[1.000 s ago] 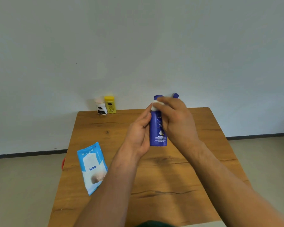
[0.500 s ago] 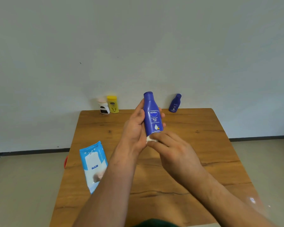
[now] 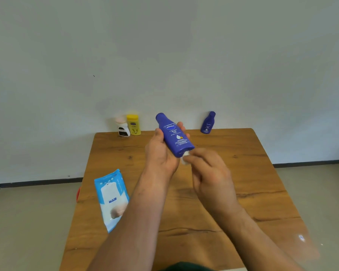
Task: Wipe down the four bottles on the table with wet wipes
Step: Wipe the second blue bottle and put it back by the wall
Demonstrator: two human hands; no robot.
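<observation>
Now, starting at the left, the pack of wet wipes (image 3: 112, 198) lies flat near the left edge of the table (image 3: 252, 173). At the far edge stand the white bottle (image 3: 122, 127) and the yellow bottle (image 3: 133, 125), just beside each other, with neither hand on them. Toward the middle, the left hand (image 3: 160, 151) grips the large blue bottle (image 3: 174, 135), thumb on one side and fingers curled round the other. It holds the bottle above the table, tilted so the cap leans far and left and the base points towards the right hand (image 3: 209, 173). At that base sits the balled white wipe (image 3: 185, 157), pinched in the right hand's fingertips as far as the motion blur lets me judge. Farther right, the small blue bottle (image 3: 207, 123) stands at the far edge, well apart.

To do this stroke well, I judge the left hand should hold firmly high on the body so the base stays exposed. It can turn the bottle a little between passes while the wipe runs round the bottom rim and underside.

Half a second ago the bottle was nearly upright, and it has since tipped to this slant. A second ago the wipe was up at the cap.
</observation>
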